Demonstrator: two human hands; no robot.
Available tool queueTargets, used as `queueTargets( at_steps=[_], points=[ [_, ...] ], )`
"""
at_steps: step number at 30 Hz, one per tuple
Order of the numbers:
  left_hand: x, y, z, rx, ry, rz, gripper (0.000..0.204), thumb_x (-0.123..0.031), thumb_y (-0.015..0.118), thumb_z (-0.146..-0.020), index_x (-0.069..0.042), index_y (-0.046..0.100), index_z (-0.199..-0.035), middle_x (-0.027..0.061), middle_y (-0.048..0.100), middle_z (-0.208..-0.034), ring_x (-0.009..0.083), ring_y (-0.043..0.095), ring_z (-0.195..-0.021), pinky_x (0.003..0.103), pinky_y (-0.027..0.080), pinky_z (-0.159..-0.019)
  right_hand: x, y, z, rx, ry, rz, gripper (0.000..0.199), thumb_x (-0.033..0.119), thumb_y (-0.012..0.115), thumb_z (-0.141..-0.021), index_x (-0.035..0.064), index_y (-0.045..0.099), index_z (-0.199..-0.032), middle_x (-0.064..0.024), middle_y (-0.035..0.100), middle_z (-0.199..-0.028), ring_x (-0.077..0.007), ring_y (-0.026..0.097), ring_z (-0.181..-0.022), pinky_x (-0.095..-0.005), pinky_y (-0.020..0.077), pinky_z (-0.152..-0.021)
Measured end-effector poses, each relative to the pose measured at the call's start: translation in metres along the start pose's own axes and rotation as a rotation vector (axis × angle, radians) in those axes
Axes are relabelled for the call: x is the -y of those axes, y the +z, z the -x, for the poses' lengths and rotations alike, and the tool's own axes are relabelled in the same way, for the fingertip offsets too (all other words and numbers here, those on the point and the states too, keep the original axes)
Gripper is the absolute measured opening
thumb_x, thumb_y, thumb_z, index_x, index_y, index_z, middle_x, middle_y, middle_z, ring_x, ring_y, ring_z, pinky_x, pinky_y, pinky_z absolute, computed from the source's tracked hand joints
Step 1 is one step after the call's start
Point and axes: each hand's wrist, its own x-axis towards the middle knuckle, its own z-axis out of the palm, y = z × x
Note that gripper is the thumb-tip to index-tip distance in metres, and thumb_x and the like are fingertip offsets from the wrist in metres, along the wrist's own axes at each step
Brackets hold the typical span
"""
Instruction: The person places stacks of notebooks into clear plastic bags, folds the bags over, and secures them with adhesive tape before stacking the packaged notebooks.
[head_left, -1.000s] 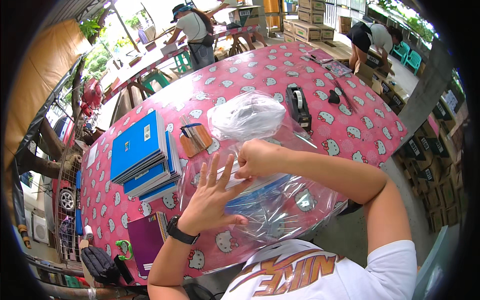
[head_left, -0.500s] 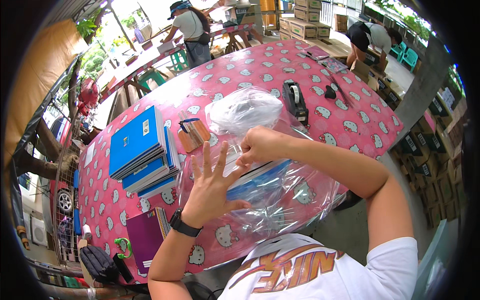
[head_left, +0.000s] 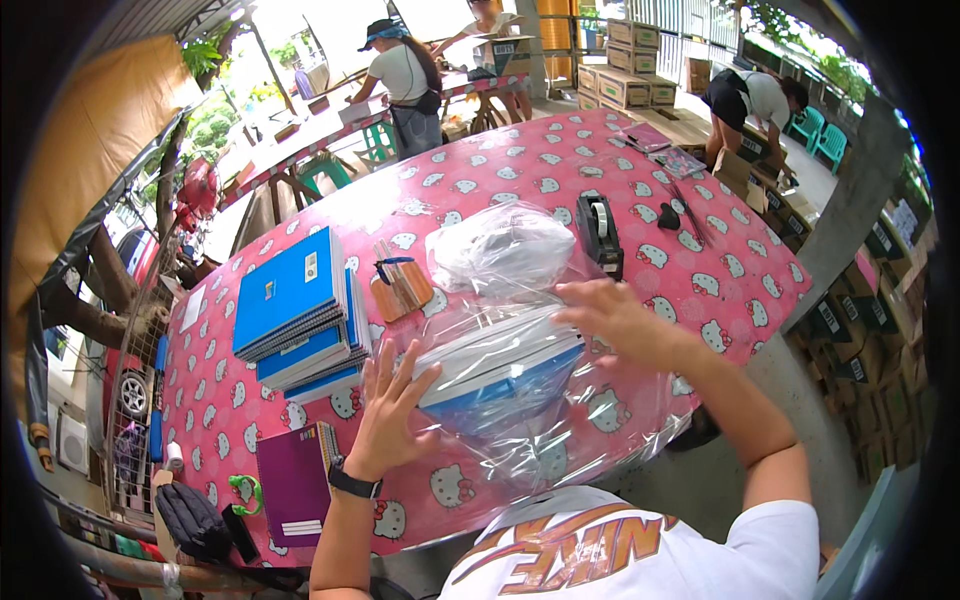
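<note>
My left hand is spread wide, fingers fanned apart, its palm pressed flat against the left end of a stack of notebooks that sits inside clear plastic wrap; it grips nothing. My right hand lies open too, fingers stretched out flat on the top right edge of the same stack, resting on the film. The stack lies near the front edge of the table, right in front of me, with the loose film spilling out toward my chest and to the right.

Just behind the stack sits a crumpled bundle of plastic bags. To its right stands a black tape dispenser. To the left of the bundle I see a small wooden holder, and further left a pile of blue notebooks. A purple notebook lies near my left elbow. Three other people work at the far tables.
</note>
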Motion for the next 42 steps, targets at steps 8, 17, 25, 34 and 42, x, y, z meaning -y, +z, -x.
queueTargets(
  at_steps=[8,17,25,34,42],
  points=[
    [-0.029,0.014,-0.031,-0.321,0.067,0.154,0.054,-0.029,0.081,-0.059,-0.008,0.063,-0.105,0.0048,0.063,-0.096,0.0256,0.056,-0.088,0.039,0.042,-0.083,0.021,0.02,-0.016,-0.243,0.142,-0.843,0.035,0.023,0.073,-0.076,0.0077,0.06,-0.105,-0.006,0.061,-0.103,-0.0235,0.056,-0.088,-0.0372,0.04,-0.089],
    [-0.048,0.022,-0.032,-0.409,-0.072,0.207,0.076,-0.03,0.086,-0.052,-0.007,0.055,-0.117,0.0083,0.061,-0.093,0.0243,0.057,-0.089,0.036,0.047,-0.078,0.035,0.032,-0.032,-0.347,0.223,-0.654,0.034,0.019,0.075,-0.074,0.0061,0.058,-0.1,-0.0097,0.059,-0.09,-0.0217,0.057,-0.084,-0.0325,0.0459,-0.072],
    [-0.043,0.031,-0.029,-0.522,-0.1,0.17,0.05,-0.025,0.084,-0.059,-0.003,0.061,-0.098,0.0105,0.06,-0.088,0.0272,0.06,-0.083,0.036,0.048,-0.075,0.031,0.028,-0.036,-0.284,0.068,-0.742,0.039,0.013,0.073,-0.077,0.0041,0.057,-0.112,-0.0065,0.064,-0.092,-0.0136,0.058,-0.084,-0.0296,0.0458,-0.072],
    [-0.033,0.023,-0.036,-0.372,-0.041,0.163,0.024,-0.026,0.077,-0.067,-0.006,0.066,-0.075,0.0062,0.059,-0.073,0.0253,0.057,-0.073,0.037,0.042,-0.066,0.01,0.038,-0.022,-0.082,0.058,-0.534,0.043,0.029,0.082,-0.066,0.0031,0.062,-0.093,-0.0071,0.061,-0.084,-0.0181,0.056,-0.074,-0.0309,0.0451,-0.065],
    [-0.036,0.019,-0.043,-0.347,-0.115,0.28,0.025,-0.025,0.077,-0.068,-0.004,0.064,-0.068,0.0088,0.056,-0.062,0.025,0.055,-0.063,0.035,0.042,-0.059,0.012,0.039,-0.036,-0.033,0.06,-0.494,0.025,0.024,0.078,-0.068,0.0051,0.064,-0.075,-0.0059,0.06,-0.07,-0.0241,0.057,-0.074,-0.0352,0.0452,-0.068]
  ],
)
